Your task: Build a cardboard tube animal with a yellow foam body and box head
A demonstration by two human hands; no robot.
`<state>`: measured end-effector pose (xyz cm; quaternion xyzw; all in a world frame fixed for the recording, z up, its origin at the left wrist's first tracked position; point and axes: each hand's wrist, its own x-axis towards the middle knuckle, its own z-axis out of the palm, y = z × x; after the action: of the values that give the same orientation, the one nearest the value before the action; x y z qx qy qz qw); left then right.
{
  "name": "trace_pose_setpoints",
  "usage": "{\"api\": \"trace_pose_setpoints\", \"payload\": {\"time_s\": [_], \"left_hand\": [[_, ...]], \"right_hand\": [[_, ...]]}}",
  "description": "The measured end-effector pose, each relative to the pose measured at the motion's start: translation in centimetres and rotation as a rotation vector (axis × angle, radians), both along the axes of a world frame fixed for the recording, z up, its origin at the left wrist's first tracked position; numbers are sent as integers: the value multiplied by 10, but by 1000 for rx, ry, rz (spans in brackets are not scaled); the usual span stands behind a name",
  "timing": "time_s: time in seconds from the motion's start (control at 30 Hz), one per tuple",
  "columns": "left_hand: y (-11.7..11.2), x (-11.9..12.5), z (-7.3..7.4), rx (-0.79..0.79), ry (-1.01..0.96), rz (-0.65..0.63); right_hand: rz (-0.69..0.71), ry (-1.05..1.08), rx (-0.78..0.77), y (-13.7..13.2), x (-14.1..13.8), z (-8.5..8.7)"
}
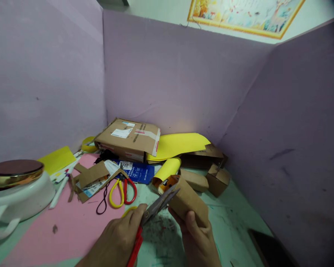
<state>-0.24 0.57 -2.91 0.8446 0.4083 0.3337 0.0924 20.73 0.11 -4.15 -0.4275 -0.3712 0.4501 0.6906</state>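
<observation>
Grips red-handled scissors (pixel 154 209) in the left hand (pixel 122 231), closed firmly around the handle, with blades slightly parted and pointing toward the right hand (pixel 196 235). Clasps a small brown cardboard box (pixel 190 200) in that right hand, with the thumb on the near face, turning its open end toward the blades. Holds the scissors across this end, overlapping its edge in view; cannot tell how deep the lower blade sits. Holds both above the table (pixel 229 222), in front of a rolled yellow sheet (pixel 169 170). Has a low carton (pixel 195 180) and a square carton (pixel 217 180) just beyond. Shows farther back a labelled parcel box (pixel 119 142), beside a flat yellow sheet (pixel 180 144) and behind a blue packet (pixel 140 173). Shows to the left a pink sheet (pixel 72 230) with cardboard scraps (pixel 93 177), a black cord loop (pixel 105 199) and yellow-and-red-handled scissors (pixel 125 191), plus a lidded white mug (pixel 30 202)
</observation>
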Motion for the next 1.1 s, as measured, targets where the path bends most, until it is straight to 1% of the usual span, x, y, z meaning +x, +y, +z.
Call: {"api": "trace_pose_setpoints", "payload": {"time_s": [0.1,0.2,0.3,0.37,0.43,0.53,0.63,0.73,0.83,0.97,1.03,1.1], "left_hand": [[1,-1,2,-68,-30,-66],[3,1,9,-185,-40,-90],[3,4,20,-306,-38,-85],[2,6,25,-334,-41,-65],[1,7,26,-343,-38,-31],[-1,7,20,-341,-28,-3],[-3,8,12,-277,-16,8],[-4,7,9,-213,-7,27],[-3,6,6,-213,-5,-4],[-2,5,5,-190,-77,-54],[-1,4,8,-222,-94,-73],[0,3,14,-296,-87,-102]], "right_hand": [[-75,-85,-17,2,2,-4],[-136,-168,-42,3,5,-5],[-152,-245,-71,2,8,-4],[-165,-284,-86,1,9,-4],[-173,-314,-95,0,10,-6],[-165,-360,-107,-2,12,-9],[-173,-384,-116,-3,12,-12],[-196,-388,-96,-4,10,-10],[-215,-386,-69,-4,8,-8],[-242,-347,-86,-3,7,-7],[-230,-317,-106,-3,7,-8],[-231,-295,-123,-3,7,-9]]}}
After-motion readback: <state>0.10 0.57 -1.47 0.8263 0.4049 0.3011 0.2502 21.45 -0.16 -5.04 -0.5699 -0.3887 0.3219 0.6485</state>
